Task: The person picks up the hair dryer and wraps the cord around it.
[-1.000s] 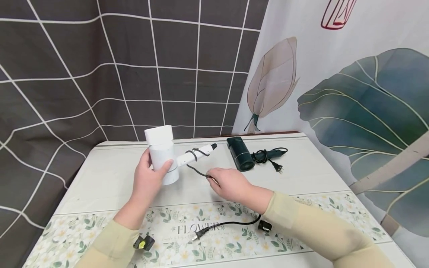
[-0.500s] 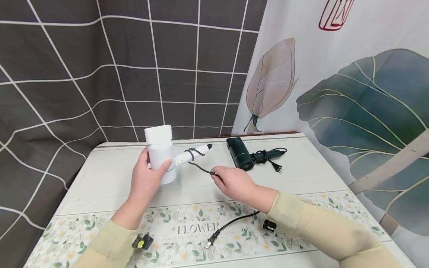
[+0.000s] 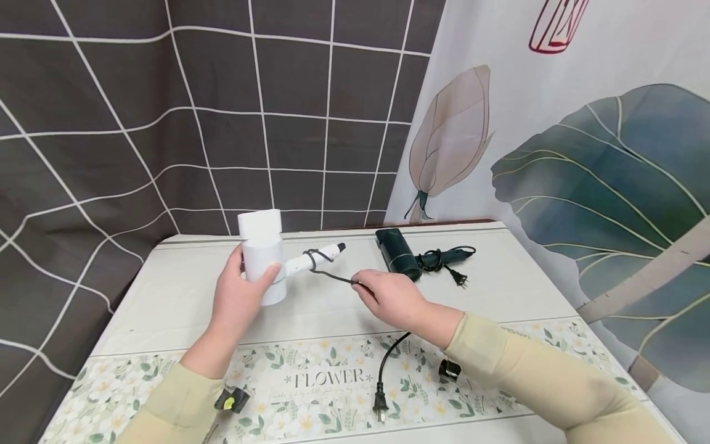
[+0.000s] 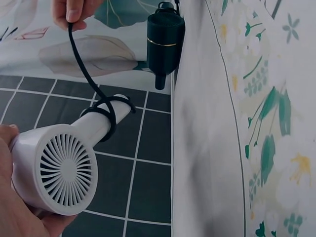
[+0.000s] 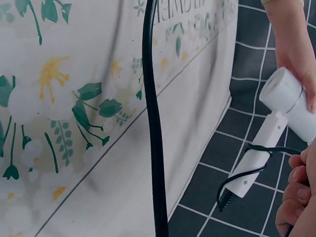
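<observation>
My left hand [image 3: 240, 295] grips the barrel of a white hair dryer [image 3: 265, 253], thumb across its front. The dryer's handle points right, and a black cord [image 4: 109, 114] is looped around it. In the left wrist view the slotted round end of the dryer [image 4: 68, 170] faces the camera. My right hand [image 3: 395, 298] pinches the cord a short way right of the handle, its fingers curled. From under that hand the cord hangs down to a two-prong plug [image 3: 379, 402] over the floral band. The right wrist view shows the white handle [image 5: 256, 155] with the cord wrapped on it.
A dark green hair dryer [image 3: 397, 254] lies at the back right of the table [image 3: 183, 290], its own cord bundled on its handle and its plug [image 3: 458, 276] beside it. Behind the table hang a dark grid curtain [image 3: 294, 80] and a leaf-printed curtain [image 3: 588, 185].
My right hand has moved slightly right and up with the cord, which is now wound closer to the handle. The plug has swung right and points down. The left hand and dryer shifted slightly left.
</observation>
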A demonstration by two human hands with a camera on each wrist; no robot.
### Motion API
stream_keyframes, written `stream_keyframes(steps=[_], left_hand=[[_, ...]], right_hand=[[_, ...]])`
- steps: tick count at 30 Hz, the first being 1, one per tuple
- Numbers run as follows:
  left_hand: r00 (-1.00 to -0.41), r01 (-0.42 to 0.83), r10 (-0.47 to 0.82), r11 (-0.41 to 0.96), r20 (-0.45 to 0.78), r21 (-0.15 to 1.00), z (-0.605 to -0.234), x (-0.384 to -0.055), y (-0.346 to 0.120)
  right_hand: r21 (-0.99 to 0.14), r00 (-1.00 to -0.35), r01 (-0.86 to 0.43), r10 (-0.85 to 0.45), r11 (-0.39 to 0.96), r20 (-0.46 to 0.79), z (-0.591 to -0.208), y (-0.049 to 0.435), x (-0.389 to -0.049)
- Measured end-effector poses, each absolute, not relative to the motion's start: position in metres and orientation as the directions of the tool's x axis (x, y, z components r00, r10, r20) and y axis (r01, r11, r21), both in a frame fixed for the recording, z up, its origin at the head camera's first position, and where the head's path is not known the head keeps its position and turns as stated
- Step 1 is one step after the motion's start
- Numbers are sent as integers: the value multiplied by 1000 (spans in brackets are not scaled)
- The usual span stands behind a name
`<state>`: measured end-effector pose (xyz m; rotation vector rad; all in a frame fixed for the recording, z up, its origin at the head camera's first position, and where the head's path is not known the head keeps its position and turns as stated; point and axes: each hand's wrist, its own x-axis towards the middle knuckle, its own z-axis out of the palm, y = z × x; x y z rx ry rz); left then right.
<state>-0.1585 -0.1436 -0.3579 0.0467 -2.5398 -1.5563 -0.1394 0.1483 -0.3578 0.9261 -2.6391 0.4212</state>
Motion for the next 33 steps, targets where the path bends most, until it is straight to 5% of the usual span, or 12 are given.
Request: stream_keyframes(steps=[33], left_hand=[[-996,84,62,535,60,841,-359,-140,-124]], right_hand=[[55,-377,-882,-771,468,512,-321,132,-152]])
